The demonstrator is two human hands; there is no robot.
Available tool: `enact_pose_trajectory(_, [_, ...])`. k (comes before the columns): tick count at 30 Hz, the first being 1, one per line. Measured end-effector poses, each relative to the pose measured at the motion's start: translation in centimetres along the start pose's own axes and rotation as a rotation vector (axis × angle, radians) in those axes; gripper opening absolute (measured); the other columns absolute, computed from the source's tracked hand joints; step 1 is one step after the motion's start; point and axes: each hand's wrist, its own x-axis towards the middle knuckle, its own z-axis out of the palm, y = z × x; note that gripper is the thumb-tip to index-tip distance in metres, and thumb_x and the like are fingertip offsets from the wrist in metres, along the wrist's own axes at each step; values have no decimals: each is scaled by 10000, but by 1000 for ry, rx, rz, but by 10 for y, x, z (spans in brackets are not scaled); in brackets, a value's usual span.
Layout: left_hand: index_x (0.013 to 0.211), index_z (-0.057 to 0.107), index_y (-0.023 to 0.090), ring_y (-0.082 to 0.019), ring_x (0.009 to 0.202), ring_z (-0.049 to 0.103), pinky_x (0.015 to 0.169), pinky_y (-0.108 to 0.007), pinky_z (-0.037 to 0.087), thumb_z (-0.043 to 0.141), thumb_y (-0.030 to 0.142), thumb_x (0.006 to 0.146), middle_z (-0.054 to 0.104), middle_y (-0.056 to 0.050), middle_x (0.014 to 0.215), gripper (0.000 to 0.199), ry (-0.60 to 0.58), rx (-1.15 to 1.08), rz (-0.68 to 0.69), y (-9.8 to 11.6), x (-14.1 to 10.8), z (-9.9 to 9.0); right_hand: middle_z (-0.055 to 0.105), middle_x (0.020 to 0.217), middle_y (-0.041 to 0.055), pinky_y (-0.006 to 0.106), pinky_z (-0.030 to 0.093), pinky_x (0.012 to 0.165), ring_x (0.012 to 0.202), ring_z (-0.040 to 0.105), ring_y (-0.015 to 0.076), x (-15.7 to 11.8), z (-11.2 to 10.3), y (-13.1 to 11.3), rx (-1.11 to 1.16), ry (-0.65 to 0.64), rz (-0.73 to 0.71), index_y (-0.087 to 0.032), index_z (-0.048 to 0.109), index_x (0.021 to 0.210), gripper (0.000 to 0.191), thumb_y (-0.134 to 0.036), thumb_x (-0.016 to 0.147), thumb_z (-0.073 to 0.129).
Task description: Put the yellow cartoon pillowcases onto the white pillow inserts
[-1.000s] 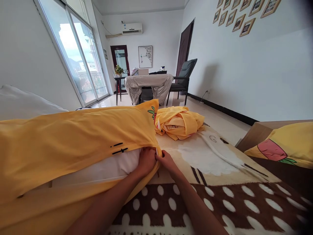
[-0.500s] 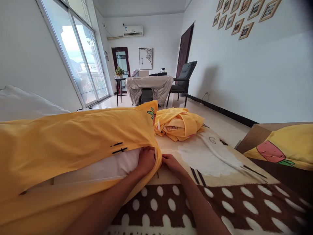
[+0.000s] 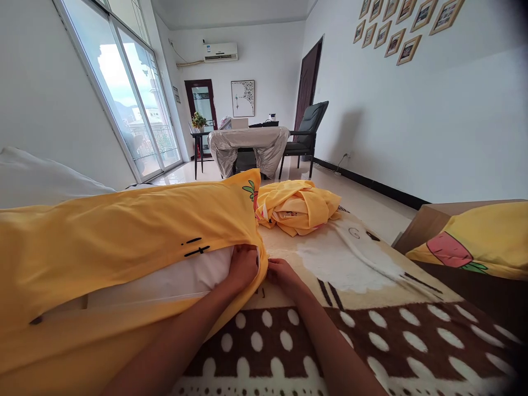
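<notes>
Pillow (image 3: 177,280) in cover (image 3: 144,220) at left, bundled cloth (image 3: 307,204) on blanket (image 3: 342,267), box (image 3: 427,220) right

Yellow cover (image 3: 136,220) with black strokes, white filling (image 3: 193,274), yellow cloth bundle (image 3: 305,206), cream-and-brown blanket (image 3: 350,269) with pale spots

White walls (image 3: 433,121), glossy pale floor (image 3: 363,198), sliding glass door (image 3: 134,91) at ten o'clock — bright sky (image 3: 113,69) beyond, air conditioner (image 3: 220,51) near eleven, plastic-covered table (image 3: 251,135) towards twelve, black chair (image 3: 310,121) and dark door (image 3: 307,82) at one, photo frames (image 3: 395,43) between one and two.
</notes>
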Motion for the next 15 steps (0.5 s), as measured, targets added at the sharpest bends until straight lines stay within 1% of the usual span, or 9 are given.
enact_pose_trajectory(4, [1007, 646, 143, -301, 1149, 475, 993, -431, 272, 499, 226, 818, 621, -148, 1135, 253, 28, -29, 28, 0, -2, -1, 385, 471, -72, 230, 199, 427, 421, 302, 63, 1, 4, -1, -9, 54, 25, -178, 495, 611, 220, -375, 585, 590])
enact_pose_trajectory(7, [997, 644, 153, -294, 1150, 475, 999, -429, 267, 494, 199, 810, 624, -137, 1133, 244, 49, -82, 41, -1, -4, 0, 349, 446, -82, 233, 171, 413, 396, 264, 55, 1, 2, -2, -69, 98, 27, -186, 479, 597, 231, -389, 578, 588])
enact_pose_trajectory(12, [971, 659, 162, -296, 1183, 445, 1037, -449, 225, 495, 173, 791, 609, -131, 1164, 244, 79, -251, 20, -3, -3, 1, 296, 402, -87, 238, 182, 422, 384, 252, 67, 2, -14, -2, -221, 216, 39, -208, 426, 541, 238, -396, 624, 546])
enact_pose_trajectory(13, [966, 663, 163, -292, 1195, 434, 1048, -451, 207, 493, 158, 783, 605, -127, 1176, 249, 86, -300, 12, -4, -2, 0, 301, 394, -81, 240, 190, 431, 392, 263, 72, 2, -17, -2, -260, 251, 37, -210, 416, 520, 240, -384, 634, 537])
enact_pose_trajectory(15, [906, 677, 159, -288, 1197, 429, 1064, -447, 188, 528, 158, 751, 607, -118, 1172, 214, 95, -414, -7, -5, 0, -5, 367, 410, -54, 241, 214, 463, 438, 317, 87, 3, -21, -2, -338, 326, 8, -202, 425, 492, 232, -339, 642, 536])
